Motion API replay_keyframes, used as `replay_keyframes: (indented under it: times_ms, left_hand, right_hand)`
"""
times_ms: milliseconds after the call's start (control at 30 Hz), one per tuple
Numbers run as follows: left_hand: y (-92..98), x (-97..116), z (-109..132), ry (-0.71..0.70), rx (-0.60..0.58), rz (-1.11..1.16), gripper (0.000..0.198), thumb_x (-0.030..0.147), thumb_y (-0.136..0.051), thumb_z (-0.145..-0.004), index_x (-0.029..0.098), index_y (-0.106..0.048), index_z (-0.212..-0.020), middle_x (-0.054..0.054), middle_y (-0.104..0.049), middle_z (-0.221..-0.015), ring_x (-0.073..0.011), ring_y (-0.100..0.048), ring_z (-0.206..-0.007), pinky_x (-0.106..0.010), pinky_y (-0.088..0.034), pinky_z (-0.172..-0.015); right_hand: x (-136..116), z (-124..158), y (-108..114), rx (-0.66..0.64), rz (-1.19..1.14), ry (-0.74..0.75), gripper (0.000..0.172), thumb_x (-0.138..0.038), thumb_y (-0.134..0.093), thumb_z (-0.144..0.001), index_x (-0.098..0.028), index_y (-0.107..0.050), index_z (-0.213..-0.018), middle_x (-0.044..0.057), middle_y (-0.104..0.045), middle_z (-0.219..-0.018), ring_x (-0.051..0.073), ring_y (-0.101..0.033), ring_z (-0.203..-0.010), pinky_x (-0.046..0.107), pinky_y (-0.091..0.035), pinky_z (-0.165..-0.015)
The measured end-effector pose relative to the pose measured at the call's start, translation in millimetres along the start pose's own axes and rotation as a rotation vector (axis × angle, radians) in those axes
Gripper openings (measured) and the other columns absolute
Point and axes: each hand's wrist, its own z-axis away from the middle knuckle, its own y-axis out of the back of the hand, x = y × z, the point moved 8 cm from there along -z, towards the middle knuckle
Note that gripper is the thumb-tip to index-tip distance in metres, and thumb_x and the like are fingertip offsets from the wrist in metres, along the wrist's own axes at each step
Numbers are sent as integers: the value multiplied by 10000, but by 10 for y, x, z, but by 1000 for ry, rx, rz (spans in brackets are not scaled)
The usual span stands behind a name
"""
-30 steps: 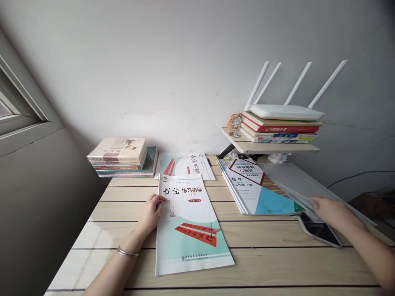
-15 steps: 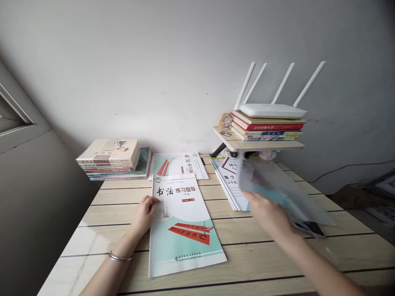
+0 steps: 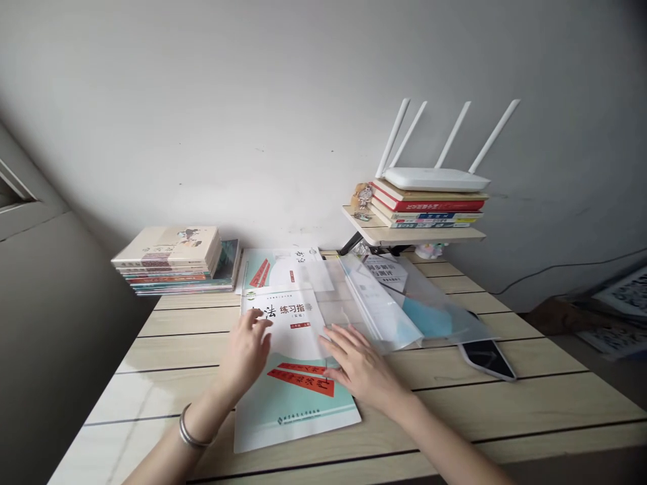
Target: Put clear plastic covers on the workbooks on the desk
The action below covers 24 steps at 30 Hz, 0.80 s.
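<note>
A calligraphy workbook [image 3: 298, 404] with a white and teal cover lies on the wooden table [image 3: 505, 411] in front of me. My left hand [image 3: 247, 350], a silver bracelet [image 3: 189, 431] on its wrist, rests on the workbook's upper left with its fingers apart. My right hand [image 3: 361, 370] lies on the workbook's right side, fingers stretched out onto the near edge of a translucent plastic cover [image 3: 445, 316]. The cover spreads over the workbook's top and over a pile of workbooks [image 3: 389, 273] to the right.
A phone [image 3: 488, 357] lies face up right of the plastic cover. A stack of books [image 3: 172, 259] stands at the back left, a second teal workbook [image 3: 267, 269] beside it. A small shelf [image 3: 414, 236] against the wall carries books and a white router [image 3: 435, 178].
My right hand has swung the plastic cover from the table's right side leftward onto the workbook. My left hand has shifted slightly up the workbook. The view has turned a little to the right.
</note>
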Motion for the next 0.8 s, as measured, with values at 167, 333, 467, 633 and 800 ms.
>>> replay_keyframes:
  times_ms: [167,333,467,633,800]
  left_hand:
    - [-383,646,-121,-216,-327,128,267,148,-541,-831,192,-623,-1081,-115,-556,-1169,-283,-560,-1048,-444,-527,-854]
    - [-629,1023,-146,-246,-445,231,271,200,-580,-818,199,-655,-1079,-117,-587,-1154,-302,-573,-1045,-476,-504,-890]
    - [-805,1207,-147,-12,-554,645,318,324,-555,-849,183,-633,-1124,-116,-615,-1104,-190,-628,-837,-344,-543,-768]
    - [-1097,1312,-107,366,-677,958,203,288,-595,-787,133,-657,-903,-12,-613,-637,-124,-555,-555,-244,-468,-529]
    - [-1036,1171,-198,410,-501,897,57,132,-557,-727,161,-598,-700,30,-574,-554,-113,-562,-522,-230,-447,-533]
  right_hand:
    - [385,519,70,93,110,-222,495,-281,-555,-862,-214,-477,-1346,130,-483,-1393,306,-463,-1254,511,-439,-981]
    - [720,952,0,228,-8,-393,285,-240,-428,-915,-196,-604,-1135,112,-638,-1023,228,-648,-916,361,-540,-796]
    - [683,894,66,247,-287,-397,262,-199,-394,-928,-217,-650,-875,50,-643,-803,175,-653,-734,272,-536,-668]
    - [487,577,279,271,-447,-380,237,-259,-487,-901,-216,-691,-787,58,-620,-797,193,-608,-814,310,-509,-738]
    - [603,488,135,74,-580,-490,213,-342,-572,-834,-214,-714,-738,21,-593,-731,129,-512,-577,268,-461,-575]
